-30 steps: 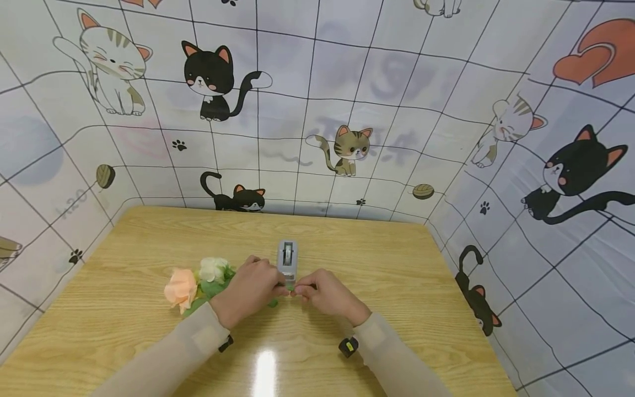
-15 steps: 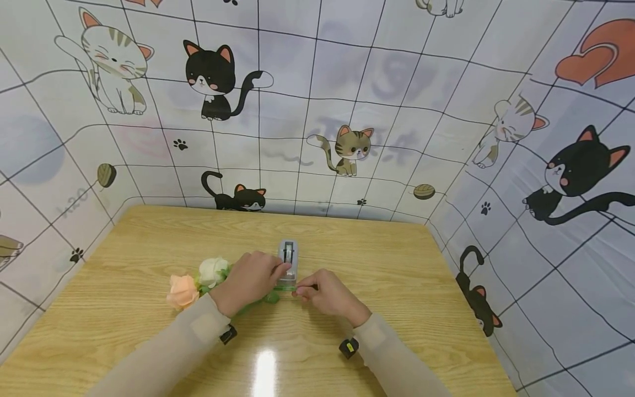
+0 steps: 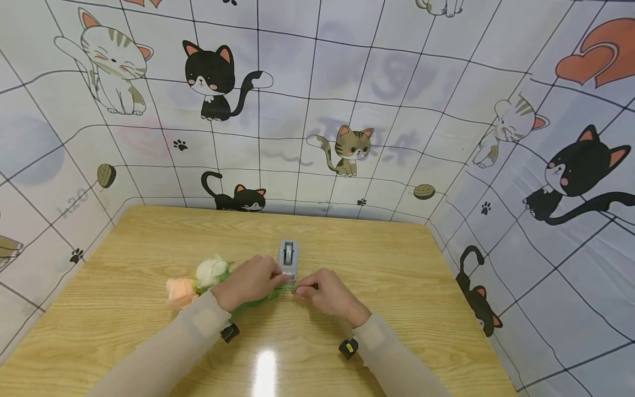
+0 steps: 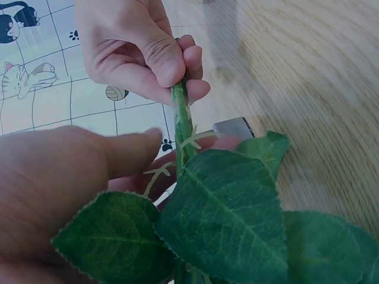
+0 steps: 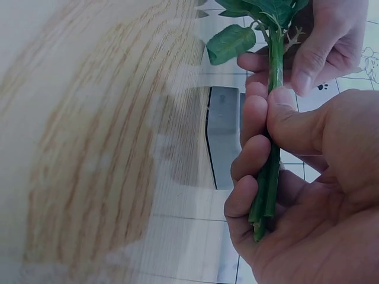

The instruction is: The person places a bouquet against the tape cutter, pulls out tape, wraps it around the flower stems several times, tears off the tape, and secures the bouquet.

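Note:
In the head view, a peach rose (image 3: 181, 290) and a white rose (image 3: 211, 271) lie to the left, partly behind my left forearm. Their green stems (image 5: 273, 171) run together into my right hand (image 3: 329, 298), whose thumb and curled fingers grip them near the cut ends. My left hand (image 3: 250, 284) is just up the stems; in the left wrist view its fingers pass behind them and its thumb stands apart. Shiny clear patches show on the stems between the hands. Serrated leaves (image 4: 225, 213) cover part of the left fingers. A grey tape dispenser (image 3: 289, 267) stands just beyond the hands.
All of this is on a wooden table (image 3: 377, 259). A white cat-patterned cloth (image 3: 288, 110) rises behind it and along both sides. Each wrist carries a small black camera, such as the right wrist camera (image 3: 349, 348).
My left hand lifted off the stems toward the dispenser, then came back down beside them. The roses shifted and turned slightly. My right hand keeps its grip in nearly the same place.

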`<action>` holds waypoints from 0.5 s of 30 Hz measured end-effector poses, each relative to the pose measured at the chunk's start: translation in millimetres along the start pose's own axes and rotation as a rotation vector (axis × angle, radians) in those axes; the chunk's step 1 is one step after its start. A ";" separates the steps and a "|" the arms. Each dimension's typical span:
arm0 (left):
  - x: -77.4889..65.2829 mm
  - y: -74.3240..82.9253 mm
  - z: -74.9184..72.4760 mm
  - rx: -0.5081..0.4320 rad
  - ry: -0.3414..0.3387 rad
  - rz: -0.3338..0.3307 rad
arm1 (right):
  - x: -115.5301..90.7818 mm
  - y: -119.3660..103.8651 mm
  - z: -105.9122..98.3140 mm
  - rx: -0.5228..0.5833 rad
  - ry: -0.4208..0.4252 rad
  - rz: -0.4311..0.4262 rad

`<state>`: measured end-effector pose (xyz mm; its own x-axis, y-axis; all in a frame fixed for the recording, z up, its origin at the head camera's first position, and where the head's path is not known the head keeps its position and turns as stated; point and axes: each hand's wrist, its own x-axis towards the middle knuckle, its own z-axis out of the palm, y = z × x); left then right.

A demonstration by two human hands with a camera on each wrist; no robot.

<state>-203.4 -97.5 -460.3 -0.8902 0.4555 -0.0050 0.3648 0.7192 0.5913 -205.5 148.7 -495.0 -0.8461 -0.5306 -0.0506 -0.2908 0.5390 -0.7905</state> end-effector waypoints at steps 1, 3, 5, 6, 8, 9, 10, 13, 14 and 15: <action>-0.3 -0.4 -0.3 -0.011 -0.020 -0.001 | 0.2 0.0 0.0 0.003 0.002 0.001; -0.9 -0.9 -1.1 -0.032 -0.058 -0.011 | 0.4 0.1 0.0 0.004 0.008 0.003; -1.1 -1.3 -1.5 -0.044 -0.086 -0.010 | 0.2 0.0 0.0 0.004 0.014 0.001; -1.3 -1.5 -1.6 -0.046 -0.096 -0.005 | 0.1 0.1 0.1 0.001 0.017 -0.004; -1.4 -1.7 -1.7 -0.049 -0.108 0.003 | -0.2 0.6 0.1 -0.006 0.026 -0.021; -1.5 -1.7 -1.6 -0.051 -0.109 0.007 | -0.4 0.9 0.3 -0.009 0.029 -0.023; -1.6 -1.9 -1.3 -0.052 -0.107 0.011 | -0.4 1.3 0.5 -0.013 0.031 -0.027; -2.6 -2.6 0.3 -0.034 -0.090 0.031 | 0.5 3.0 1.5 -0.024 0.037 -0.029; -3.1 -2.8 1.0 -0.025 -0.081 0.042 | 1.0 3.6 2.2 -0.030 0.038 -0.025; -3.9 -3.2 1.8 -0.014 -0.071 0.055 | 1.1 3.8 2.6 -0.033 0.037 -0.024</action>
<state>-200.6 -100.6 -463.6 -0.8469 0.5309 -0.0290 0.4087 0.6849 0.6032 -206.4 148.5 -499.6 -0.8546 -0.5193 -0.0085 -0.3255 0.5482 -0.7704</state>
